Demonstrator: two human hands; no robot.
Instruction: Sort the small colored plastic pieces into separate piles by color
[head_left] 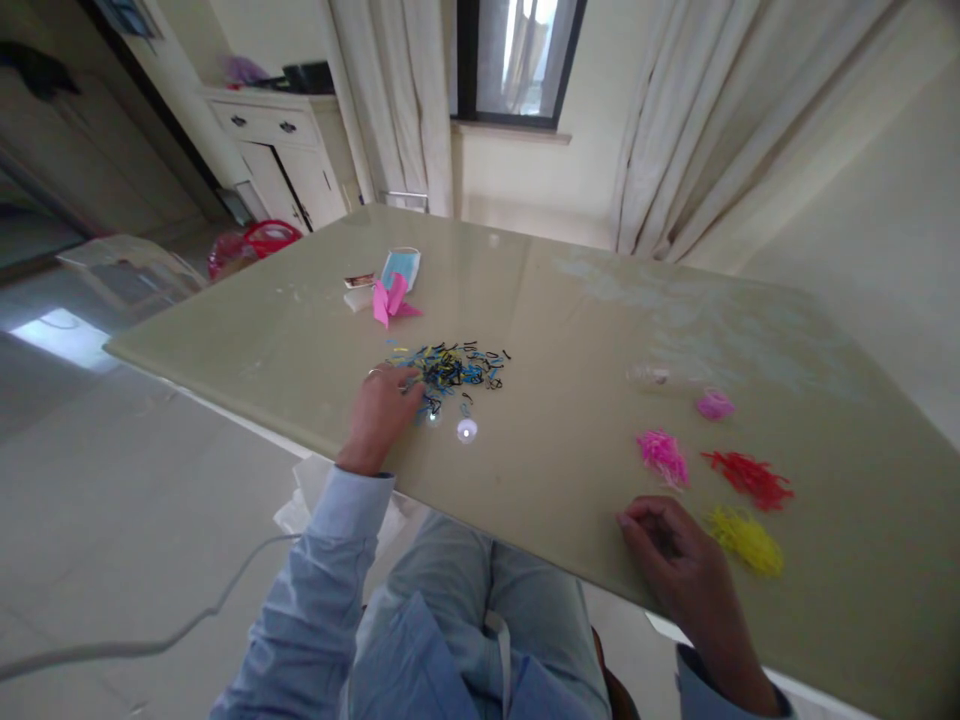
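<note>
A loose, mixed pile of small rubber bands (450,368), black, blue and yellow, lies on the table. My left hand (384,405) rests palm down at the pile's left edge, fingers stretched out and touching the bands. Near the table's front edge, my right hand (671,555) is closed, thumb against the curled fingers; whatever may be inside is hidden. Just right of it is a yellow heap of bands (746,540). Beyond it lie a pink heap (663,458), a red heap (750,479) and a small purple-pink bunch (715,404).
A clear plastic bottle or tube (656,376) lies near the purple-pink bunch. Farther back on the table (525,290) are a blue face mask (401,266), a folded pink paper piece (391,300) and a small wrapper (359,281). A cable (180,636) hangs at lower left.
</note>
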